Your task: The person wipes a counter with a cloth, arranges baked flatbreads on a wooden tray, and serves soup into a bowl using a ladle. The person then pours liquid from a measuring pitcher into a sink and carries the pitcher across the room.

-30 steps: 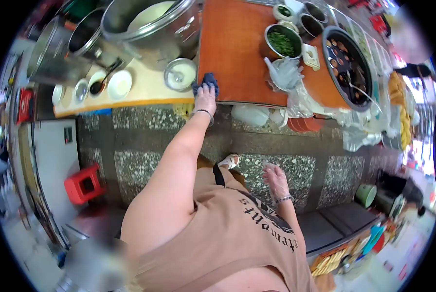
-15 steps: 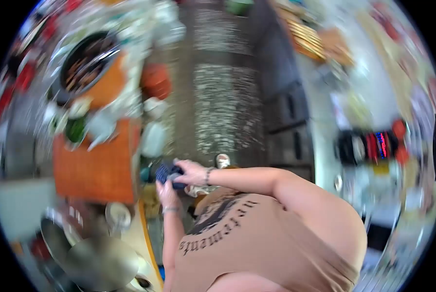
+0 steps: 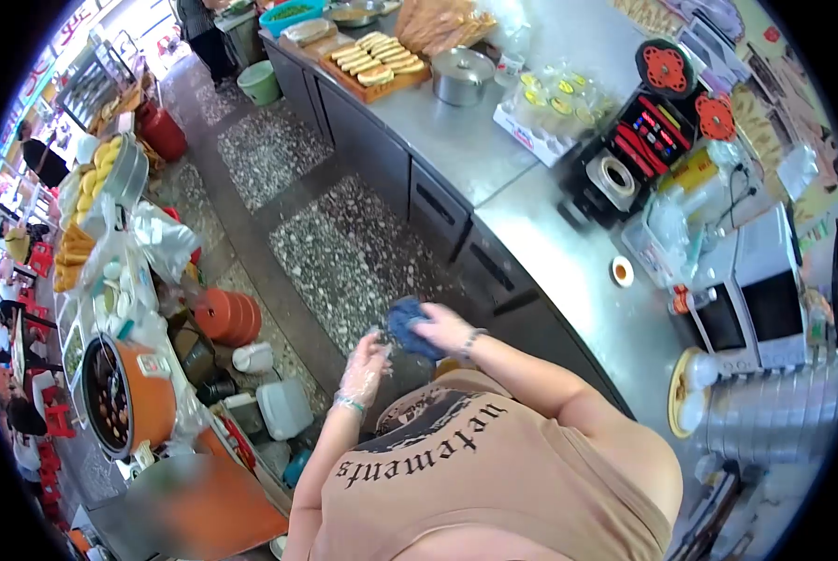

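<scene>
My right hand [image 3: 445,329] is closed on a crumpled dark blue cloth [image 3: 407,327], held in front of my body above the floor. My left hand [image 3: 364,370] is just left of the cloth and apart from it, its fingers loosely bent and slightly spread, with nothing I can make out in them. A thin clear plastic glove seems to cover it. Both wrists have bracelets.
On my right runs a steel counter [image 3: 522,229] with a sealing machine [image 3: 634,154], a small sauce dish [image 3: 622,272], a lidded pot [image 3: 462,77] and breads [image 3: 377,58]. A large orange pot [image 3: 148,393] and an orange stool stack [image 3: 227,316] are on my left.
My view has swung round towards the right-hand counter. My left hand has come off the blue cloth, which both hands were touching before; my right hand keeps hold of it.
</scene>
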### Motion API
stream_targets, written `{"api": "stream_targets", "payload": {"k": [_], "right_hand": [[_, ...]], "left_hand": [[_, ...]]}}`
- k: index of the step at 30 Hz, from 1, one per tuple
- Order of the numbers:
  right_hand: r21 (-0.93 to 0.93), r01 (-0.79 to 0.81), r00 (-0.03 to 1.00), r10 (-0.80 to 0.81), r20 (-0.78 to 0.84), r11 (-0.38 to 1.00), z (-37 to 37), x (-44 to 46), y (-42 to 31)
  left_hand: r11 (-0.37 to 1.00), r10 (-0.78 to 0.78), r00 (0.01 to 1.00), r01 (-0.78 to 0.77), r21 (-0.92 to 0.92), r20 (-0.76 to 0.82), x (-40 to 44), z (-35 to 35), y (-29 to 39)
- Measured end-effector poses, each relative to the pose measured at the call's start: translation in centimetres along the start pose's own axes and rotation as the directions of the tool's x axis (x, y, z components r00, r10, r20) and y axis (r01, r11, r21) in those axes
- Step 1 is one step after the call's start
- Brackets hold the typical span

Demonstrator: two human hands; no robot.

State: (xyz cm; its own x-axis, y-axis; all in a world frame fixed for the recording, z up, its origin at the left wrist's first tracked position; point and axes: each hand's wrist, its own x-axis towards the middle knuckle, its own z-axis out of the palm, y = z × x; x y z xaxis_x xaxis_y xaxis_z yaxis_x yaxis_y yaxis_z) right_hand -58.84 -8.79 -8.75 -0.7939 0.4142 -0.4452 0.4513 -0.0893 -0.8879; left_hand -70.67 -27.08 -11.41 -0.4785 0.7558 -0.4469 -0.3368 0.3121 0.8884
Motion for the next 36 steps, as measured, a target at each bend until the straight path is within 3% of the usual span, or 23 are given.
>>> {"api": "stream_targets", "payload": {"k": [1, 2, 3, 5, 6, 8, 10, 12, 13, 14, 15, 16, 17, 18, 19, 22, 26, 28, 30, 32, 34, 36], "right_hand": [[-0.144, 0.097, 0.985, -0.116, -0.125, 0.985, -4.1, 2.9, 4.2], [-0.044, 0.006, 0.972, -0.016, -0.234, 0.999, -7.7, 2.3, 2.1], [-0.109, 0.002, 0.939, -0.039, -0.34, 0.994, -11.6, 3.0, 2.8], [0.06, 0.071, 0.861, -0.031, -0.508, 0.996, -18.6, 4.5, 4.3], [0.008, 0.014, 0.81, -0.007, -0.587, 1.0, -21.6, 4.1, 2.7], [-0.2, -0.037, 0.702, -0.117, -0.703, 0.979, -27.6, 5.7, 2.4], [-0.403, -0.475, 0.697, 0.055, -0.715, 0.783, -31.7, 7.1, 0.2], [-0.558, -0.614, 0.677, 0.01, -0.736, 0.558, -32.6, 9.0, -0.1], [-0.569, -0.626, 0.72, 0.114, -0.685, 0.534, -33.2, 11.4, -0.9], [-0.666, -0.509, 0.83, 0.105, -0.548, 0.546, -33.5, 13.4, -1.6], [-0.717, -0.339, 0.899, -0.015, -0.437, 0.609, -32.9, 16.0, -1.6], [-0.611, -0.233, 0.923, -0.026, -0.384, 0.756, -31.0, 18.0, -4.1], [-0.565, -0.156, 0.945, -0.045, -0.325, 0.81, -28.7, 20.2, -7.5], [-0.52, -0.108, 0.965, -0.036, -0.259, 0.847, -26.5, 22.5, -10.5], [-0.613, 0.081, 0.983, -0.163, -0.08, 0.786, -25.4, 26.5, -10.3], [-0.601, 0.123, 0.991, -0.127, 0.036, 0.789, -21.0, 35.6, -15.1], [-0.603, 0.176, 0.959, -0.274, -0.073, 0.778, -21.6, 44.0, -20.8], [-0.43, 0.096, 0.948, -0.215, -0.236, 0.898, -25.2, 46.3, -24.3], [-0.561, -0.003, 0.83, -0.311, -0.462, 0.828, -29.8, 47.8, -25.2], [-0.094, -0.01, 0.778, -0.051, -0.626, 0.996, -33.7, 48.3, -29.1], [-0.132, -0.04, 0.678, -0.07, -0.732, 0.99, -39.5, 49.8, -30.1], [-0.405, -0.074, 0.48, -0.323, -0.816, 0.911, -45.4, 52.3, -31.8]], "left_hand": [[1.0, 0.0, 1.0, 0.0, 0.014, -0.008, 2.2, 1.4, 1.1], [1.0, -0.005, 1.0, 0.006, 0.028, -0.017, 4.1, 2.6, 2.0], [0.999, -0.027, 1.0, 0.026, -0.048, -0.01, 6.2, 3.6, 2.2], [0.996, -0.057, 0.998, 0.058, -0.068, 0.025, 9.8, 5.4, 2.5], [0.992, -0.078, 0.994, 0.085, -0.091, 0.076, 11.6, 6.2, 3.0], [0.996, -0.09, 0.991, 0.092, -0.017, 0.098, 14.3, 7.0, 5.1], [0.995, -0.08, 0.994, 0.075, 0.069, 0.074, 16.6, 7.2, 7.4], [0.996, -0.069, 0.997, 0.066, 0.065, 0.04, 19.5, 6.2, 9.6], [0.994, -0.059, 0.998, 0.059, 0.09, -0.001, 21.2, 5.0, 9.9], [0.992, -0.054, 0.998, 0.058, 0.113, -0.042, 22.8, 3.5, 10.1], [0.982, -0.049, 0.998, 0.055, 0.183, -0.04, 25.0, 1.6, 9.4], [0.981, -0.046, 0.998, 0.052, 0.187, -0.034, 27.1, 0.3, 10.1], [0.993, -0.06, 0.996, 0.066, 0.102, -0.059, 29.0, -1.1, 10.9], [0.996, -0.082, 0.993, 0.083, 0.016, -0.083, 30.7, -2.4, 11.5], [0.997, -0.077, 0.994, 0.076, -0.015, -0.079, 32.7, -3.7, 12.6], [0.995, -0.097, 0.993, 0.1, 0.031, -0.069, 40.1, -7.9, 15.9], [0.989, -0.069, 0.994, 0.058, 0.134, 0.083, 48.7, -11.6, 24.2], [0.982, -0.133, 0.985, 0.115, 0.15, 0.114, 53.3, -12.8, 28.5], [0.981, -0.079, 0.98, 0.045, 0.187, 0.181, 58.7, -13.0, 32.7], [0.979, -0.054, 0.972, 0.007, 0.204, 0.227, 64.5, -12.7, 36.0], [0.966, 0.048, 0.94, -0.13, 0.225, 0.336, 69.6, -11.2, 39.5], [0.958, 0.043, 0.924, -0.147, 0.247, 0.381, 73.9, -9.4, 43.4]]}}
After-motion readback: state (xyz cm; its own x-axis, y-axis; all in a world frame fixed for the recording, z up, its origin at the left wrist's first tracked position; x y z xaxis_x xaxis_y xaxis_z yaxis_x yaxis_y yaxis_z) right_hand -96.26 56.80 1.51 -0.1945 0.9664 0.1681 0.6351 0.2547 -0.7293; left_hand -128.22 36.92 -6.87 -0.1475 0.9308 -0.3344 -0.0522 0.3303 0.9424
